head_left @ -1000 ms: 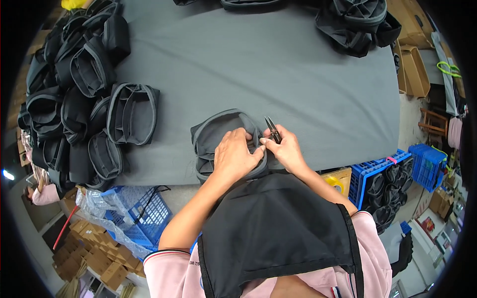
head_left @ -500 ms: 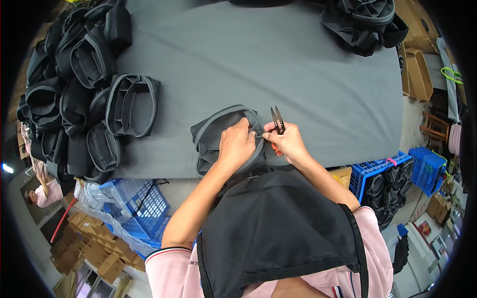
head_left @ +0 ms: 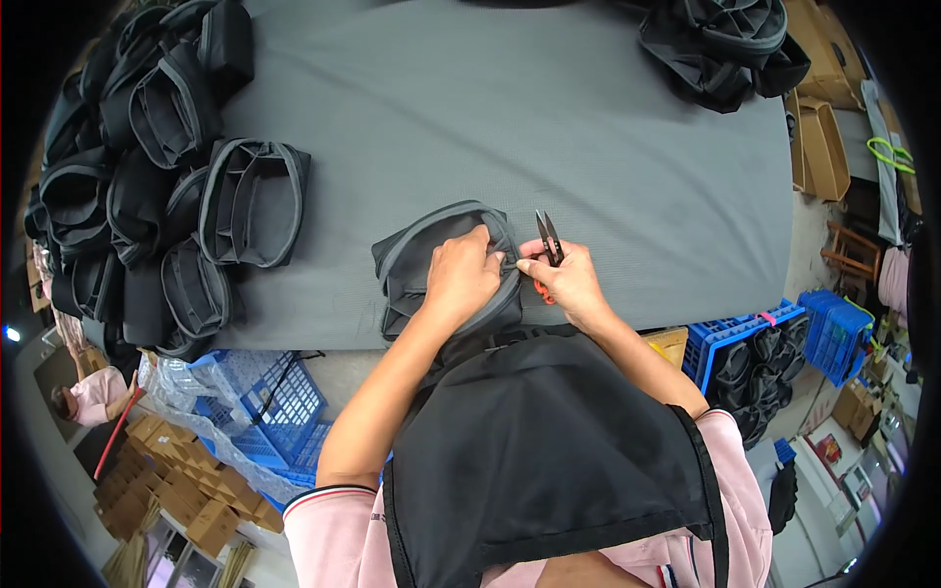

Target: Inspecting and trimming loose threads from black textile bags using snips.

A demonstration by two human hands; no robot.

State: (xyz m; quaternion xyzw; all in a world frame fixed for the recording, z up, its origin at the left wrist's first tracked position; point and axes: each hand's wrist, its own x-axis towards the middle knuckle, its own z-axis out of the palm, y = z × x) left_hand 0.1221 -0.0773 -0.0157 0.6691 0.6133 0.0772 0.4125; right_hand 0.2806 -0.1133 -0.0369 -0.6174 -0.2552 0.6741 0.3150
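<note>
A black fabric pouch (head_left: 407, 257) with a grey-edged zip opening lies at the table's near edge, its inside facing up. My left hand (head_left: 463, 276) is closed on the right rim of this pouch, thumb and fingers pinching the edge. Close beside it, my right hand (head_left: 567, 282) holds a pair of thread snips (head_left: 550, 240), black blades pointing away from me and orange handle under the palm. The right thumb and forefinger also meet at the pouch's rim; whatever tiny thing they pinch is too small to make out.
Many similar pouches (head_left: 176, 108) are heaped along the table's left side, and another pile (head_left: 720, 49) sits at the far right. Blue plastic crates (head_left: 284, 392) stand below the near edge, one at right (head_left: 698, 358) holding pouches. A person (head_left: 93, 397) is at far left.
Both hands stay almost in place at the pouch's rim. The view has shifted slightly, and the person at far left has moved a little.
</note>
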